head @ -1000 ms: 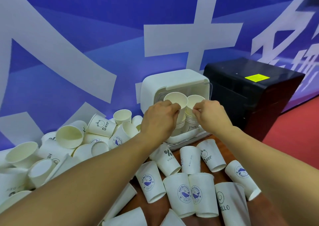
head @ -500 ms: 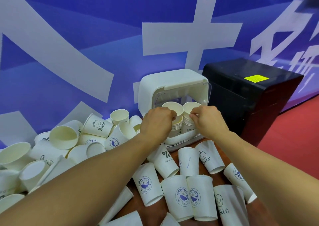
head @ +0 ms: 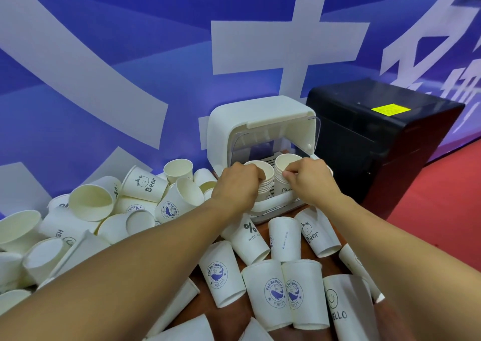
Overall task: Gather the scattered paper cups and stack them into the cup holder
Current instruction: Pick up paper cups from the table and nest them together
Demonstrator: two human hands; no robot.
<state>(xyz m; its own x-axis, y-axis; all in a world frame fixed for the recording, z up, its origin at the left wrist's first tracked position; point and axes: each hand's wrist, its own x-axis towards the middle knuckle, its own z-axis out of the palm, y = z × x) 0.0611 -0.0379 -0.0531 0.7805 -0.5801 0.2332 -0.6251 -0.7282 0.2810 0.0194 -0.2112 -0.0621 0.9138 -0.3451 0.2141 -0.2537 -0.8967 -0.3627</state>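
Blue banner with white characters [head: 130, 54] behind; black rectangular cabinet [head: 377, 145] at right. White printed paper cups [head: 276, 293] lie scattered on the brown table [head: 229, 322]. In the white plastic cup holder [head: 260, 121], the left hand [head: 236, 184] curls its fingers round the left cup stack [head: 264, 168]; the right hand [head: 309, 181] pinches the right cup stack [head: 283, 163] at its rim.

Both forearms reach forward to the white plastic cup holder [head: 260, 116]. Left grip [head: 238, 184] curls round one white paper cup stack [head: 261, 168]; right grip [head: 309, 181] pinches the neighbouring stack [head: 283, 163] at its rim.
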